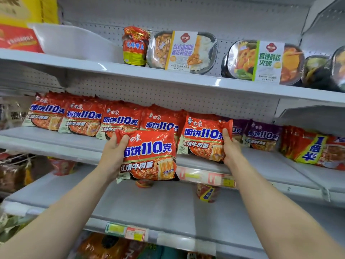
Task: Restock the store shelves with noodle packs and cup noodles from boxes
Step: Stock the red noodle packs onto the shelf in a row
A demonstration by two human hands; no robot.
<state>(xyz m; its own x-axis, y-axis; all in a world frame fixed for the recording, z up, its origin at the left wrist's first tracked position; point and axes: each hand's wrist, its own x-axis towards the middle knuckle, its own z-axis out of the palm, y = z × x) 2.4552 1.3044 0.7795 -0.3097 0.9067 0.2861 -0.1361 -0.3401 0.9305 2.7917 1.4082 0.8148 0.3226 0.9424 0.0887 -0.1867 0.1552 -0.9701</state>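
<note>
Noodle pack (pixel 149 156), red, held up in front of the middle shelf (pixel 56 141) in the head view, gripped at its top left corner by the left hand (pixel 113 150), fingers (pixel 124 142) curled over the wrapper's edge, thumb behind and out of sight. Lower edge hanging past the shelf lip, covering part of a small red cup (pixel 143 183) on the shelf below. Second red pack (pixel 204 139) standing on the middle shelf just to the right, gripped at its right side by the right hand (pixel 230 148), thumb on the front, remaining fingers tucked behind and not visible. Row of red packs (pixel 84 116) leaning back along the same shelf to the left, overlapping one another, count behind the front ones impossible to tell. Purple packs (pixel 261 135) just right of the second pack, partly covered by it. Further right, red packs with a yellow band (pixel 309 148), blurred and cut by the frame edge. Upper shelf (pixel 168 75) carrying a red jar (pixel 135 46), a tray meal with a purple-lettered sleeve (pixel 183 51), another with a green-lettered sleeve (pixel 265 62), and dark trays at far right cut off. White bin (pixel 71 40) to the left of the jar, contents unseen. Lower shelf (pixel 158 206) with a red-and-yellow cup (pixel 208 192) partly under the price strip (pixel 205 177). Left edge and bottom of the view smeared, goods there unreadable.
</note>
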